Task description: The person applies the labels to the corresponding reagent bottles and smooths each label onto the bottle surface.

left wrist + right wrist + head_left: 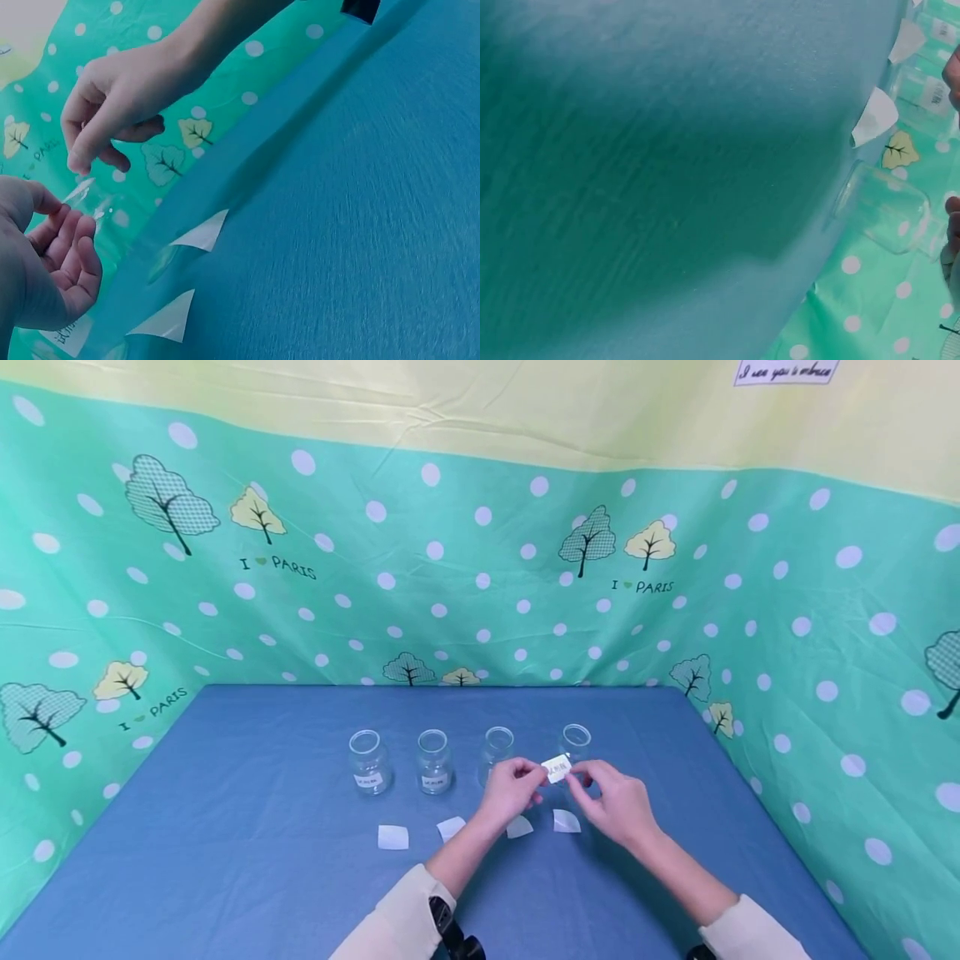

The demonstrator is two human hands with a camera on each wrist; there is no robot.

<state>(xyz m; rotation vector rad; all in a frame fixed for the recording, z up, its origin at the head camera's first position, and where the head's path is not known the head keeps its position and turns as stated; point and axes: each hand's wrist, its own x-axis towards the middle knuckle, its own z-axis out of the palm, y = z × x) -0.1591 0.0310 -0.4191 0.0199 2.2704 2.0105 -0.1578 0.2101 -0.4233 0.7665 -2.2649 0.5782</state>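
A small white label with dark handwriting is held up between both hands, in front of the rightmost jar. My left hand pinches its left edge between thumb and fingers. At its right edge, the thumb and forefinger of my right hand pinch the corner. Behind the right fingers stands the rightmost glass jar, open at the top; its side carries no label in the right wrist view. Partly hidden by my left hand is another glass jar, whose label shows in the right wrist view.
Two more open glass jars, a left one and a middle one, bear white written labels. Several white paper pieces, such as this left one, lie in front of the jars on the blue tablecloth. Behind hangs a green dotted curtain.
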